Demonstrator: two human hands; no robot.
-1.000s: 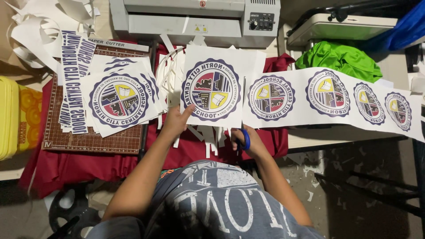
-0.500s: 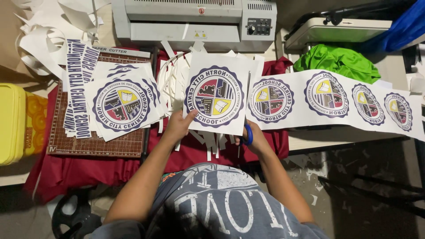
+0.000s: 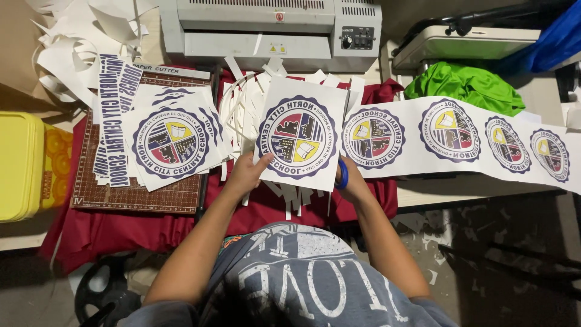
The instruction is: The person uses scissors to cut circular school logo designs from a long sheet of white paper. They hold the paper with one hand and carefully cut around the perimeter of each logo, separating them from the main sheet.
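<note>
1. Grey T-shirt fabric [image 3: 302,284] with white lettering fills the near edge of the view, and both bare forearms reach forward from it over the red cloth [image 3: 151,224].
2. Left hand [image 3: 248,175] is curled onto the lower left edge of the cut sheet [image 3: 301,138], thumb on top, pinching the paper.
3. Right hand [image 3: 351,181] sits at the sheet's lower right corner, fingers through the blue scissor handle [image 3: 343,174]; the blades are hidden behind the paper, so I cannot tell if they are apart.
4. That cut sheet is white paper printed with a round crest in a dark blue ring, held up between the two hands above a litter of white paper strips [image 3: 290,197].
5. To the right, just beside the sheet, runs a long printed strip [image 3: 460,142] carrying four more round crests, lying across the bench toward the right edge.
6. To the left, a stack of cut crests [image 3: 172,140] rests on the brown paper cutter board [image 3: 133,194]; a yellow box [image 3: 18,166] stands further left.
7. Beyond, a green cloth [image 3: 466,85] lies bunched up, and a grey laminating machine [image 3: 272,27] sits at the far edge, with curled white offcuts [image 3: 72,42] piled at its left.
</note>
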